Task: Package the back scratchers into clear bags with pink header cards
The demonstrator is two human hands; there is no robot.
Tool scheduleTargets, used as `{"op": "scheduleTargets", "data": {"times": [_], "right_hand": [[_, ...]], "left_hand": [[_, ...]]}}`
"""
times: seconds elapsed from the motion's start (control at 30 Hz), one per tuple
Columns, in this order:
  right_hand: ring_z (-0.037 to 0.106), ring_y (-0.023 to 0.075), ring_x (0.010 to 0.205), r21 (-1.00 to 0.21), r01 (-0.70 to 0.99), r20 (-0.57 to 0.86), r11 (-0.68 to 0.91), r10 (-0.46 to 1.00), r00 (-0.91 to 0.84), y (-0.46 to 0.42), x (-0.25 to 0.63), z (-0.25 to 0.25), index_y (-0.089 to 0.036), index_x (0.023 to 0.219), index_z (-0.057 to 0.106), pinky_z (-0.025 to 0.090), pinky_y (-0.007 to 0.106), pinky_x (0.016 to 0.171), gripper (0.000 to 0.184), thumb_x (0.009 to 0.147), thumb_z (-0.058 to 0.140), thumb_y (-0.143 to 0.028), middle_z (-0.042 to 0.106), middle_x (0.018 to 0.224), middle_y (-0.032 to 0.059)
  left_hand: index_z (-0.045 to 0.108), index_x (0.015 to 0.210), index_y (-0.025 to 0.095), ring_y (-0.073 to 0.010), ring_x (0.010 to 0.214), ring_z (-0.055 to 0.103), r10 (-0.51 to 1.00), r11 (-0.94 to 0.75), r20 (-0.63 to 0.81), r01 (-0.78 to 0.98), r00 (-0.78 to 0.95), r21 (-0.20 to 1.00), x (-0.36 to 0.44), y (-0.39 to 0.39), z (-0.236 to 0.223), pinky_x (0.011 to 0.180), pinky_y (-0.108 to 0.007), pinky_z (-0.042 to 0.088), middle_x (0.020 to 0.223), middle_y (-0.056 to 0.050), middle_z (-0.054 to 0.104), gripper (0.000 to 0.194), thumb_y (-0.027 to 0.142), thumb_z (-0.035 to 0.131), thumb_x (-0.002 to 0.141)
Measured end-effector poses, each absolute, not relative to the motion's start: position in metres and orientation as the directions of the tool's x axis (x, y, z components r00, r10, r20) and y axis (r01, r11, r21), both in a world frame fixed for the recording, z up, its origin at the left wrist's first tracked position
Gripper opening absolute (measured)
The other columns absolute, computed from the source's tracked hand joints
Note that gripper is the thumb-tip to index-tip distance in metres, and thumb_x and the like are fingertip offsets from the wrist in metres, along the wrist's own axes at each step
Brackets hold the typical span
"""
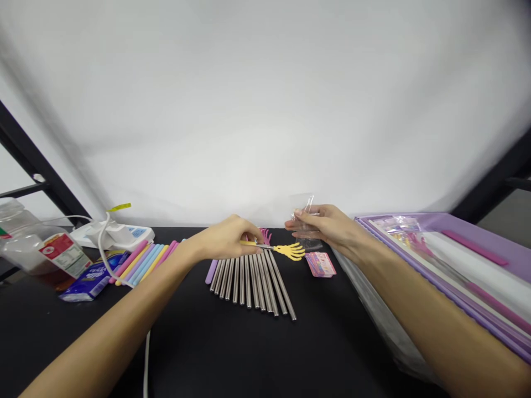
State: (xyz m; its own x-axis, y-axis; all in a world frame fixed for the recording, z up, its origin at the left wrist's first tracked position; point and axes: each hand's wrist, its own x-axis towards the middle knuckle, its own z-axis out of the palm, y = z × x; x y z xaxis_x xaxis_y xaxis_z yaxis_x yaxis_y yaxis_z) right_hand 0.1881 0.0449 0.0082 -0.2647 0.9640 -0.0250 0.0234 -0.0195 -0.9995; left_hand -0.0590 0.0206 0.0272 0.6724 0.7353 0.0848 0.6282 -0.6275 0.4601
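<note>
Black tabletop (174,348) under hands (226,239) holding yellow claw (290,251) and clear bag (306,235).

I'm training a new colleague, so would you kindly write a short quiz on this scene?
1. Which hand holds the clear plastic bag?
2. True or false: the steel tubes lie fanned out on the black table.
3. Which lies nearer the yellow hand-shaped tool in the left hand: (a) the pink card pack, or (b) the pastel sticks?

Key: 1. The right hand. 2. True. 3. (a).
</note>
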Motion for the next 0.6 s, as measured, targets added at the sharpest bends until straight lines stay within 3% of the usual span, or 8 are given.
{"op": "scheduleTargets", "data": {"times": [0.37, 0.6], "right_hand": [[0.072, 0.0234, 0.091, -0.992, 0.083, 0.078, 0.092, 0.985, -0.157, 0.043, 0.181, 0.004, -0.016, 0.083, 0.069, 0.059, 0.036, 0.081, 0.027, 0.079, 0.074, -0.042, 0.076, 0.090, 0.0127], [0.073, 0.0245, 0.086, -0.988, 0.098, 0.105, 0.122, 0.982, -0.158, 0.040, 0.172, 0.001, -0.014, 0.079, 0.071, 0.058, 0.036, 0.084, 0.030, 0.078, 0.075, -0.044, 0.076, 0.086, 0.0133]], "left_hand": [[0.074, 0.089, 0.016, -0.0107, 0.064, 0.052, 0.716, -0.640, 0.094, 0.597, 0.692, 0.483, -0.055, 0.015, 0.032, 0.061, -0.023, 0.037, 0.075, -0.001, 0.068, 0.021, 0.033, 0.062, 0.085], [0.072, 0.094, 0.018, -0.0137, 0.067, 0.056, 0.755, -0.650, 0.192, 0.678, 0.627, 0.344, -0.052, 0.019, 0.021, 0.060, -0.025, 0.037, 0.081, -0.003, 0.070, 0.024, 0.037, 0.058, 0.089]]}}
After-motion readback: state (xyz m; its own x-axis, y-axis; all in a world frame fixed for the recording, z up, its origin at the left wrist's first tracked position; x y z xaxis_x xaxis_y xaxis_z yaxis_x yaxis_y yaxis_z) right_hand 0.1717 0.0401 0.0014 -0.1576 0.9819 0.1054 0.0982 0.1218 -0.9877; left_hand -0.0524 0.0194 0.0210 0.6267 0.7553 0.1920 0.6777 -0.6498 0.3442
